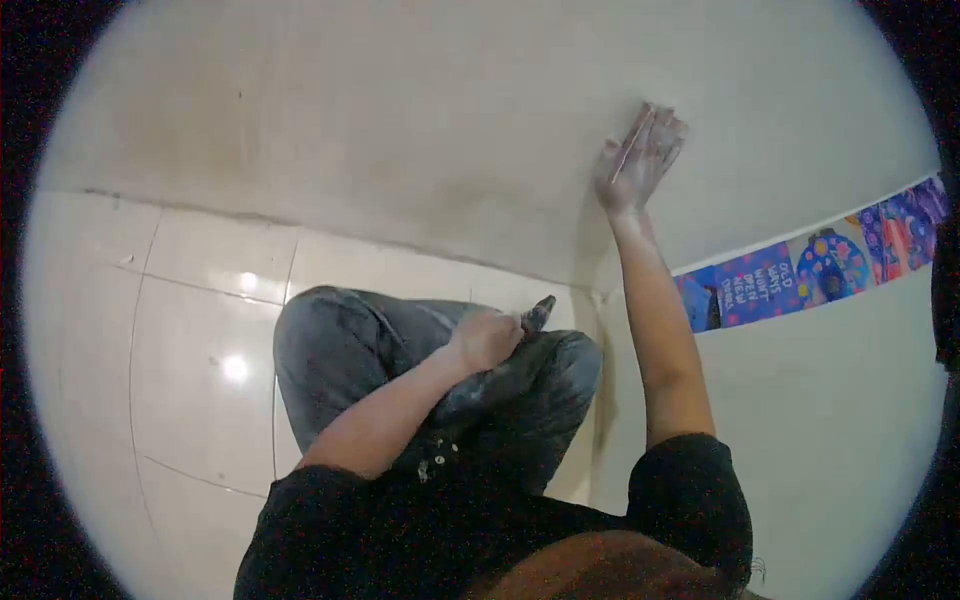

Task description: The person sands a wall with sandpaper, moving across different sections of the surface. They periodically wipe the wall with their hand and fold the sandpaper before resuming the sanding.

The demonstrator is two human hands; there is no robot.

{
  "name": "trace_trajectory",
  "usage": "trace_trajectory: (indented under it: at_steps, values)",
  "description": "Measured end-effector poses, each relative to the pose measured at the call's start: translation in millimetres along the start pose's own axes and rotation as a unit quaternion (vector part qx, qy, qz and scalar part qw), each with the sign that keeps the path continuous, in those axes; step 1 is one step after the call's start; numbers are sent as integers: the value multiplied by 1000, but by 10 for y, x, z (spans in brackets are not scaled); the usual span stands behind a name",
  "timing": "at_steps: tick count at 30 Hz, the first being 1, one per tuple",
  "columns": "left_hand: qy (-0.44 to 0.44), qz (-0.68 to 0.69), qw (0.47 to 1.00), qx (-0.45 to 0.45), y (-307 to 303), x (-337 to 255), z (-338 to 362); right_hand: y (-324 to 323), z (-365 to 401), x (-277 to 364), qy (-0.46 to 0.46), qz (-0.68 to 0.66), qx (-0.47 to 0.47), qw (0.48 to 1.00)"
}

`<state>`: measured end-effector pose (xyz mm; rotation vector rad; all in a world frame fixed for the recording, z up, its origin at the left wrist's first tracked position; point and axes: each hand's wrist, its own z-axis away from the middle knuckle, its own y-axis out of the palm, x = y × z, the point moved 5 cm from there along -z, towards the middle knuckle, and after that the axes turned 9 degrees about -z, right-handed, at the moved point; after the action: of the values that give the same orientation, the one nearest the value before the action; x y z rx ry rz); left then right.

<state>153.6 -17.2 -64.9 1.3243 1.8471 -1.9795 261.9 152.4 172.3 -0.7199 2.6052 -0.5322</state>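
Observation:
My right hand (645, 165) is raised against the pale wall (450, 120), its fingers long and close together and its skin dusted white. Along the thumb side runs the straight, light edge of a thin flat piece (629, 148), pressed between hand and wall; its material is not clear. My left hand (487, 338) rests closed on my lap, over the grey, dust-marked trousers (335, 340). From its far side sticks out a dark, narrow object (538, 314) with a pointed end. Whether the fingers grip that object is hard to see.
Glossy cream floor tiles (200, 330) lie to the left, meeting the wall along a dark joint line. A second wall (800, 430) stands close on my right, carrying a colourful printed strip (755, 285). The two walls meet in a corner just beyond my right knee.

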Motion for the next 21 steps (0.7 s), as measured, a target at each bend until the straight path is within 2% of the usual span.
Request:
trace_trajectory:
  at_steps: [3,5,8,9,12,15,18,20,21]
  values:
    - [9,10,1000,6,-107,-103,-17,-337,-722,76,5,15,-2,1000]
    - [2,7,1000,25,-157,-152,43,-509,-1285,-10,-52,5,-90,995]
    - [-15,-2,999,50,-160,-154,82,-897,-2255,45,-82,74,-167,980]
    - [-21,-9,998,59,-161,-158,88,-993,-2374,50,-92,97,-191,973]
    - [-30,9,997,71,-154,-161,114,-930,-2363,175,-5,49,-207,977]
    - [-22,5,997,72,-195,-214,139,-570,-1744,393,-14,26,-120,992]
    - [-12,-18,995,96,-176,-225,194,-46,-525,444,2,25,20,999]
    - [-8,-26,995,96,-149,-169,187,204,265,413,0,65,62,996]
    - [-5,-25,996,90,-125,-141,197,244,360,383,12,64,78,995]
